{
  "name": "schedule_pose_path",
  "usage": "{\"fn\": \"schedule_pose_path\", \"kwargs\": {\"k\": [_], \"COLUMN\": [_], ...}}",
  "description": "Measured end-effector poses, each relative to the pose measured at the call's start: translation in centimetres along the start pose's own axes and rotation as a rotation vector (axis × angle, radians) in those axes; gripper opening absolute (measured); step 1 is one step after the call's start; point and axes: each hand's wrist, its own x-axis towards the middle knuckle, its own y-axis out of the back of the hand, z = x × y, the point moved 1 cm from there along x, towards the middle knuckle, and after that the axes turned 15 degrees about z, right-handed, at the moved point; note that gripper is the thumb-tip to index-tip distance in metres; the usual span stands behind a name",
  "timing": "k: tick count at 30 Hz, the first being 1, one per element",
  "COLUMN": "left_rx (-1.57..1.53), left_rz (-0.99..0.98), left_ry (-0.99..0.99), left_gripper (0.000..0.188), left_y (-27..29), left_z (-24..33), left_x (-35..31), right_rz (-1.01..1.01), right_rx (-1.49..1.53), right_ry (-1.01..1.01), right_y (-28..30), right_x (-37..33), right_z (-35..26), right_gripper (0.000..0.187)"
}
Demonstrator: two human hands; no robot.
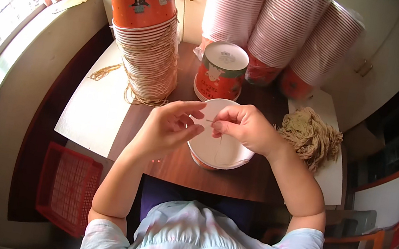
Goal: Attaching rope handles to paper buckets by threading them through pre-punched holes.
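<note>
- Cord (218, 150), seen in the head view, hangs thin and pale beneath the fingertips of the right hand (251, 129); these pinch a small tip, its exact make too tiny to tell.
- Left hand (170, 124) is partly open, thumb and fingers curved apart and apparently gripping nothing, level with the pinch. If it closes off-line, the tip could be missed or dropped into the open cup (201, 147) just below both hands.
- That cup stands mouth up on the counter (168, 170) with neither hand visibly steadying it; a sharp tug on the cord could tip or drag it.
- Beyond the left hand, the tall corded stack (147, 65) trails loose loops, which a passing forearm might snag and topple.
- Just beyond the hands, an upturned cup (221, 81) could be knocked by a far reach.
- Beside the right forearm, the tangled cord bundle (310, 138) might knot if pulled hurriedly.
</note>
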Motion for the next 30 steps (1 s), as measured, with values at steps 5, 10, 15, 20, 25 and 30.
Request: {"fn": "schedule_pose_path", "kwargs": {"k": [5,10,15,20,25,30], "left_rx": [0.085,0.234,0.315,0.319,0.424,0.568], "left_rz": [0.056,0.043,0.098,0.096,0.023,0.075], "left_ry": [-0.095,-0.247,-0.348,-0.231,-0.333,-0.257], "left_gripper": [0.022,0.012,0.006,0.011,0.014,0.019], "left_y": [-0.7,-0.9,-1.3,-1.3,-0.9,-0.4], "left_z": [-0.6,-0.3,0.7,1.8,0.5,-3.1], "left_x": [0.0,-0.1,0.0,1.3,2.9,4.2], "right_rz": [0.017,0.047,0.103,0.366,0.387,0.370], "right_rx": [-0.022,0.097,0.109,-0.330,-0.425,-0.487], "right_ry": [0.007,-0.076,-0.210,0.565,0.586,0.319], "right_y": [-0.6,-1.1,-1.8,-2.1,-2.0,-0.8], "right_x": [-0.5,-0.9,-1.1,-0.9,-0.3,2.1], "right_z": [0.1,0.4,-0.1,-0.5,-0.6,3.2], "right_gripper": [0.009,0.009,0.009,0.007,0.009,0.009]}}
